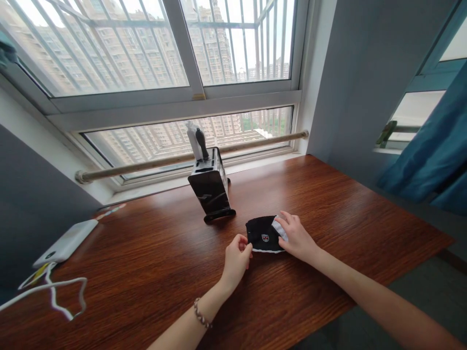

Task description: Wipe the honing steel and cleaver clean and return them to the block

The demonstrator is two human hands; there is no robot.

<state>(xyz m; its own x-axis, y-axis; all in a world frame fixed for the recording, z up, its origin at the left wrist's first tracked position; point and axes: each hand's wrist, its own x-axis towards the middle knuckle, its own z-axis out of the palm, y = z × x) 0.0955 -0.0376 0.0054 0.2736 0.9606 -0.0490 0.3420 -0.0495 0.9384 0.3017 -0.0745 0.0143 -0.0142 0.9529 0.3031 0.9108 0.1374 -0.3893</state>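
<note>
A small black cloth piece (263, 234) with a little badge and white trim lies on the wooden table (153, 262). My left hand (237, 257) pinches its left edge with curled fingers. My right hand (296, 237) rests on its right side, fingers pressed down over a white part of the cloth. A beaded bracelet sits on my left wrist.
A black knife block (211, 187) with two handles stands just behind the cloth. At the far left lie a white power bank (67, 241) and a white cable (54, 291). A window with a wooden rail (182, 156) runs along the back; a blue curtain (430, 150) hangs right.
</note>
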